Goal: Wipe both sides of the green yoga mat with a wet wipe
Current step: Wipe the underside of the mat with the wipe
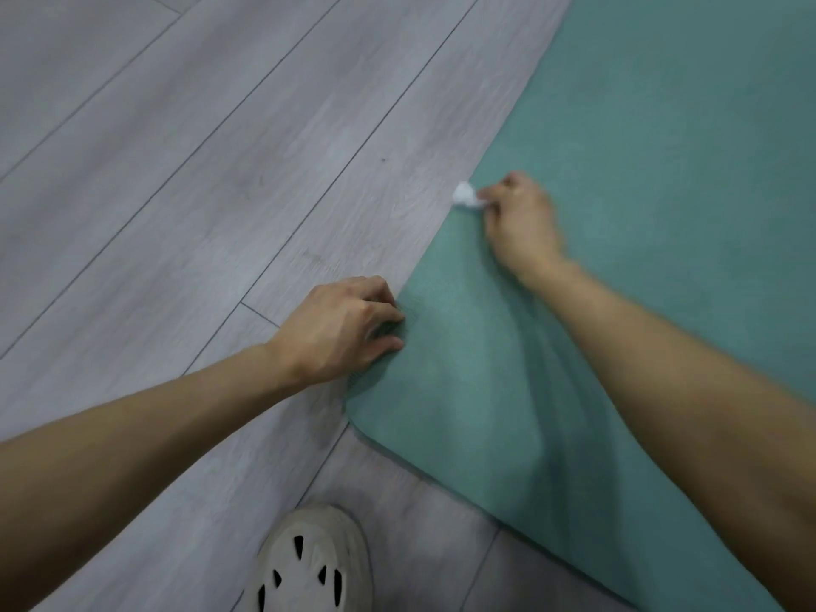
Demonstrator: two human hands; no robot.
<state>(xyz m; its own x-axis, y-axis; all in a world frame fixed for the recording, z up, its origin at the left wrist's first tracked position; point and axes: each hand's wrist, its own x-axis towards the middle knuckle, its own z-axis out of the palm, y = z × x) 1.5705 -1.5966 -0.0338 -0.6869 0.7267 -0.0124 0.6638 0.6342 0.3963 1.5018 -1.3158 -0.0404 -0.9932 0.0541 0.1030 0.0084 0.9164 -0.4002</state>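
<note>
The green yoga mat (653, 170) lies flat on the floor and fills the right half of the view, its near corner close to my foot. My left hand (340, 329) grips the mat's left edge near that corner, fingers curled over it. My right hand (516, 218) is farther along the same edge and pinches a small crumpled white wet wipe (467, 196), which sits right at the mat's border. Whether my right hand also holds the mat's edge is unclear.
Grey wood-plank floor (198, 148) spreads to the left and behind. My foot in a white perforated clog (309, 563) stands on the floor just in front of the mat's corner.
</note>
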